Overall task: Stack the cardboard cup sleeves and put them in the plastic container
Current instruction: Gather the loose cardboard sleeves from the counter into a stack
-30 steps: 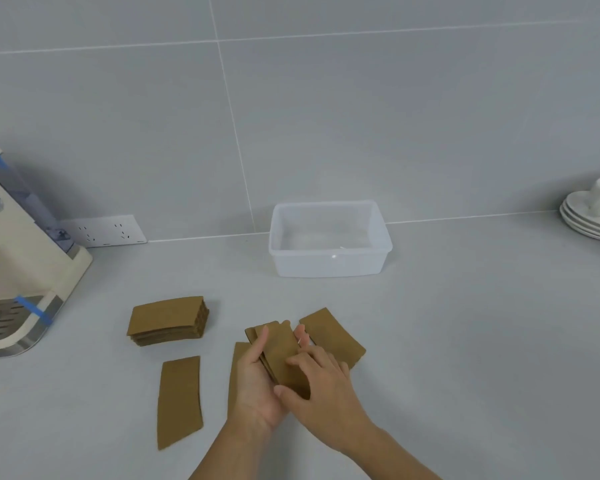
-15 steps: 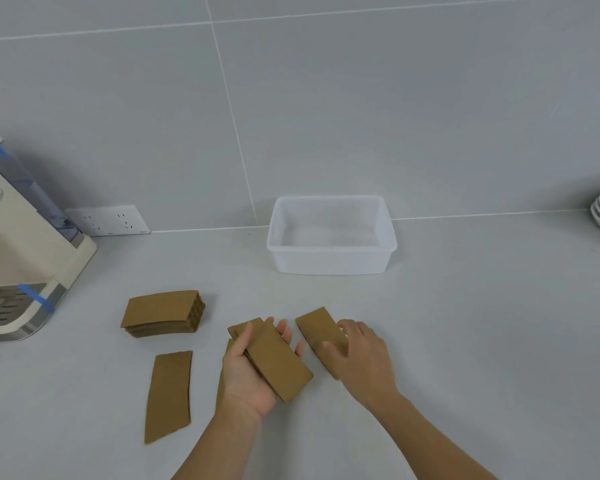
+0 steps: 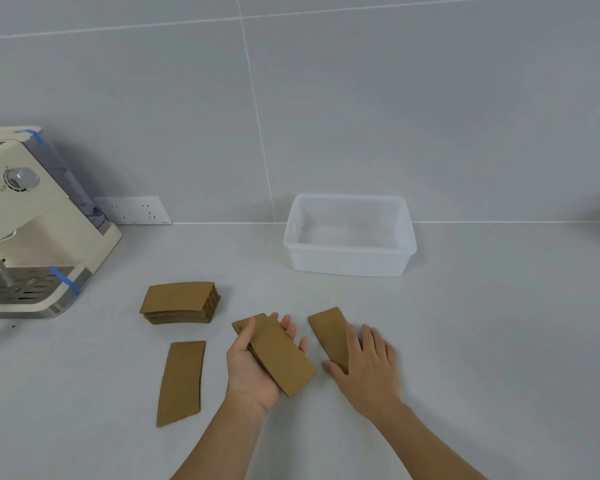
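My left hand lies palm up and holds a small stack of brown cardboard sleeves, thumb across the top. My right hand rests flat on a single sleeve on the counter, fingers covering its near end. A taller stack of sleeves sits to the left. One loose sleeve lies flat in front of that stack. The clear plastic container stands at the back against the wall, with nothing in it.
A cream coffee machine with blue tape stands at the far left. A white wall socket is behind it. The grey counter stretches to the right, and the tiled wall closes the back.
My right hand left the stack in my left hand and moved right onto the single sleeve. The view has shifted, so the plates at the right edge are out of sight.
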`<state>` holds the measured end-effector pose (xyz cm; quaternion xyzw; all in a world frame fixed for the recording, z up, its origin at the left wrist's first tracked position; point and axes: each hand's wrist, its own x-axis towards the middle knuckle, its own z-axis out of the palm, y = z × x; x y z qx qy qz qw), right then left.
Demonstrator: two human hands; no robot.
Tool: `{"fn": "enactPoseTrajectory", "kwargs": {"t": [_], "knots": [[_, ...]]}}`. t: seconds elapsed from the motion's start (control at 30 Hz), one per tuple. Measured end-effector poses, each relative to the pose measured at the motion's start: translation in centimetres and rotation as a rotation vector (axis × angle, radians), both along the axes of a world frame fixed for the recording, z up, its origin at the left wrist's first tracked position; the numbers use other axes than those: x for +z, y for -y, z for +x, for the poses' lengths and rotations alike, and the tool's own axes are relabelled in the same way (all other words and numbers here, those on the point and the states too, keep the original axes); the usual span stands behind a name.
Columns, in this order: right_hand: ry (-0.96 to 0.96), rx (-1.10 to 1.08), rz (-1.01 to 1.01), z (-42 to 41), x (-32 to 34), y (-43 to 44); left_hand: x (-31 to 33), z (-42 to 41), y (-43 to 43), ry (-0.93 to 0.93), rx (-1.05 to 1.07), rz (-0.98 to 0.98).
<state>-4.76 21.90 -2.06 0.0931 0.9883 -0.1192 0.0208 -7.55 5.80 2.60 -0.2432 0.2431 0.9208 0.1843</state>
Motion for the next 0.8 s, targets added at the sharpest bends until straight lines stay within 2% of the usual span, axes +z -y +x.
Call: {"fn": "enactPoseTrajectory", "kwargs": {"t": [0.17, 0.47, 0.6, 0.8], "knots": [[-0.134, 0.061, 0.108, 0.0, 0.0, -0.5, -0.2, 0.0, -0.2, 0.006, -0.006, 0.005], [-0.121, 0.060, 0.086, 0.0, 0.4, -0.1, 0.4, -1.2, 0.5, 0.005, -0.052, 0.018], [-0.077, 0.006, -0.089, -0.5, 2.3, 0.2, 0.8, -2.0, 0.8, -0.001, -0.092, 0.017], [-0.080, -0.204, -0.436, -1.5, 5.3, 1.7, 0.8, -2.4, 1.8, 0.034, -0.133, 0.009]]}}
